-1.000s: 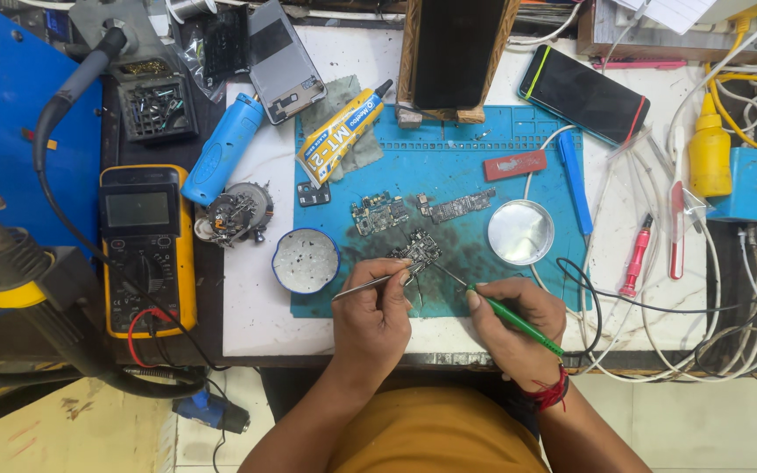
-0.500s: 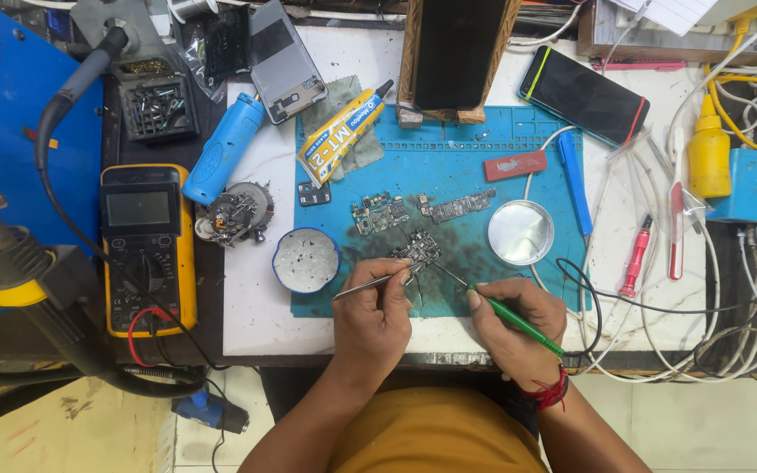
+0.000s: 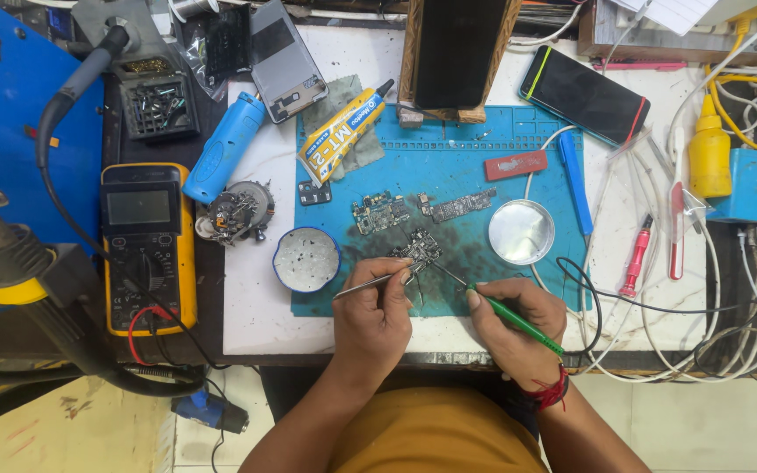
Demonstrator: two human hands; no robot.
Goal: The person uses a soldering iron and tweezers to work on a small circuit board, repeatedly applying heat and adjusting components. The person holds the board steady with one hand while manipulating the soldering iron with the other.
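My left hand pinches metal tweezers whose tips rest at a small circuit board on the blue work mat. In my right hand is a green-handled soldering iron, its thin tip slanting up-left onto the same board. Both hands sit at the mat's near edge, close together. Two more circuit boards lie just beyond the one being touched.
A round blue tin and a round metal lid flank the hands. A yellow multimeter with red and black leads lies left. A glue tube, blue tool, dark phone, red screwdriver and tangled cables surround the mat.
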